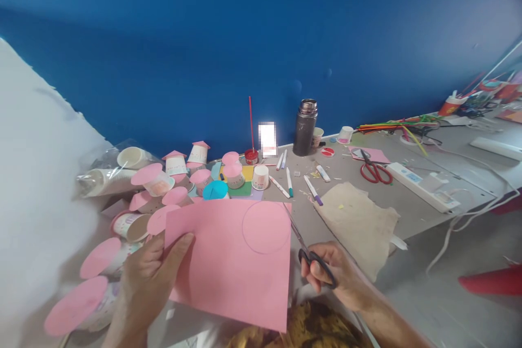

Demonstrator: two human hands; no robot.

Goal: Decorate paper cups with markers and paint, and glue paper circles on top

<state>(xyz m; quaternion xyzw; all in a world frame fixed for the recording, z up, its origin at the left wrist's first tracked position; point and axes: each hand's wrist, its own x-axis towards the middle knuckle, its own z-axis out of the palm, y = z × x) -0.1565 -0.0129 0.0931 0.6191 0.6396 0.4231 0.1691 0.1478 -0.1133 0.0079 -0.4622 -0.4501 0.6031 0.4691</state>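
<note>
No lettering can be read
Printed marks on the small round white paper cup (260, 178) and the long white plastic power strip (422, 187) are too tiny to decipher.

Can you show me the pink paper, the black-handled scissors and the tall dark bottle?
Pink paper (228, 265): head view, on the plain middle of the sheet.
Black-handled scissors (304, 248): head view, where the blades meet the handles.
Tall dark bottle (304, 133): head view, on the middle of its body.

A grey table (346, 174) bears cups (260, 178), markers (289, 181) and a flask (305, 130). A power strip (412, 182) lies near red-handled scissors (370, 166).
</note>
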